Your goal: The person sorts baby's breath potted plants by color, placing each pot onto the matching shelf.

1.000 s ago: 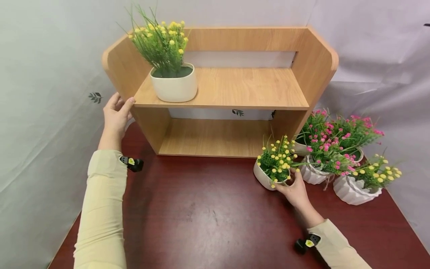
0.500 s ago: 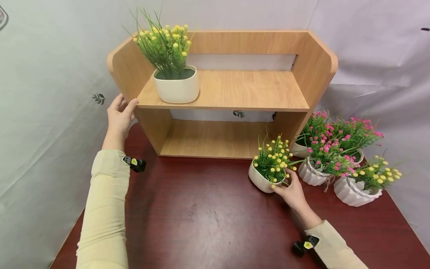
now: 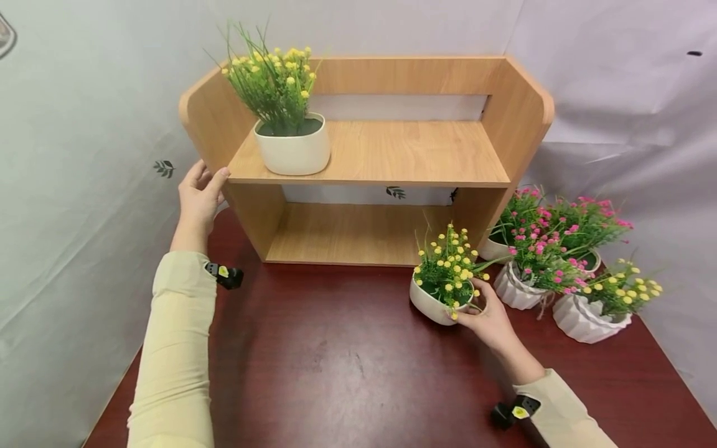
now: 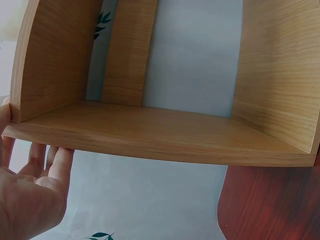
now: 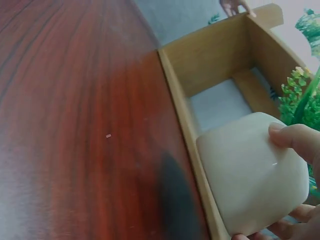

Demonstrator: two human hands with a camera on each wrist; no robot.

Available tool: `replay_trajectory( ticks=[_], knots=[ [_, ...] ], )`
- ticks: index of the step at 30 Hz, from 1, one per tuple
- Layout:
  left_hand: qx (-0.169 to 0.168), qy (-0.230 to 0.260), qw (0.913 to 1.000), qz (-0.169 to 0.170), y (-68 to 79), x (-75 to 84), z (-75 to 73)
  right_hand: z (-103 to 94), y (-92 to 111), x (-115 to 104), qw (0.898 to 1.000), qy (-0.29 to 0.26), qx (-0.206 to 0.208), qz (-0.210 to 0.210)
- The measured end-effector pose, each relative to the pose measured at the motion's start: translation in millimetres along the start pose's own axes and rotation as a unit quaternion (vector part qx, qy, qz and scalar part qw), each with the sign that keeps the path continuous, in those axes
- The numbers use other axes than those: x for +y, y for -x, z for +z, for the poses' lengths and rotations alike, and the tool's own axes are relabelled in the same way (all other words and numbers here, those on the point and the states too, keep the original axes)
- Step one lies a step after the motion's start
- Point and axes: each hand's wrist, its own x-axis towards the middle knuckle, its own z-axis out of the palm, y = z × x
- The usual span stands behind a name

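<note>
Within the right hand (image 3: 490, 320), at bench height, is a low white pot (image 3: 431, 303) of yellow flowers (image 3: 452, 267). This grip is spread to the width of the pot's end and holds it between thumb and fingers on opposite walls. The pot extends left of the grip, in front of the shelf (image 3: 521, 112) near its right corner. Whether its base clears the bench (image 3: 347, 373) cannot be confirmed.

Principal hazard: only one end is held. The free end, left of the grip, could dip and tip the pot; the smooth wall offers little to stop a slip should thumb pressure ease. Overhanging flowers hide part of the contact, so a stem may be pinched instead of pot wall.

Ahead of the grip, the front edge of the lower board (image 3: 347, 233) could catch the base if the pot travels too low; the upper board (image 3: 414, 149) could brush the flowers if too high. Just right of the grip, a ribbed pot (image 3: 518, 287) is liable to a knock from the knuckles on any backward swing.

Well left of the grip, the left hand (image 3: 200, 198) clasps the shelf's side panel. A tug there could rock the unit and shift the larger pot (image 3: 294, 150) near the upper board's front edge.
</note>
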Motion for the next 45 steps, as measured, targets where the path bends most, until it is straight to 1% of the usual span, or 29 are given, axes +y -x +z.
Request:
replay_trajectory(
  ticks=[2,6,8,12,15,17,21,23,30,33,36,40,45],
  knots=[
    [0.002,0.005,1.0000,-0.001,-0.4,-0.7,-0.9,-2.3,1,-5,1.000,0.004,-0.011,-0.004],
    [0.004,0.000,1.0000,0.000,-1.0,-1.6,-1.6,-6.8,3,-17,0.999,0.005,-0.030,-0.011],
    [0.004,0.007,1.0000,0.000,-1.1,-1.9,-1.6,-8.7,3,-23,0.999,0.006,-0.041,-0.010],
    [0.004,0.008,1.0000,0.002,-0.5,-1.9,-1.5,-12.9,4,-34,0.998,0.026,-0.061,0.003],
    [0.004,-0.010,0.9999,0.003,-0.1,-1.1,-1.0,-16.4,2,-39,0.996,0.043,-0.074,0.001],
    [0.003,-0.008,1.0000,0.003,-0.2,-1.4,-1.8,-17.7,-1,-43,0.996,0.043,-0.080,-0.005],
    [0.001,0.009,1.0000,0.001,0.2,-2.1,-2.8,-19.1,-8,-52,0.996,0.031,-0.086,-0.015],
    [0.000,0.007,1.0000,-0.001,0.6,-2.4,-2.7,-19.8,-11,-57,0.996,0.036,-0.086,-0.017],
    [-0.004,-0.011,0.9999,-0.001,-0.3,-1.1,-1.9,-20.5,-22,-73,0.993,0.066,-0.092,-0.029],
    [-0.007,-0.002,1.0000,0.002,-0.3,-0.8,-1.9,-21.4,-25,-80,0.992,0.080,-0.094,-0.031],
    [-0.010,0.019,0.9998,0.003,-0.2,-0.8,-2.0,-21.6,-29,-88,0.990,0.097,-0.093,-0.038],
    [-0.008,0.012,0.9999,0.005,-0.3,-1.0,-2.0,-22.1,-32,-97,0.989,0.095,-0.105,-0.037],
    [-0.006,0.002,1.0000,0.002,-0.3,-0.3,-2.1,-24.8,-34,-111,0.990,0.068,-0.119,-0.021]
  ],
)
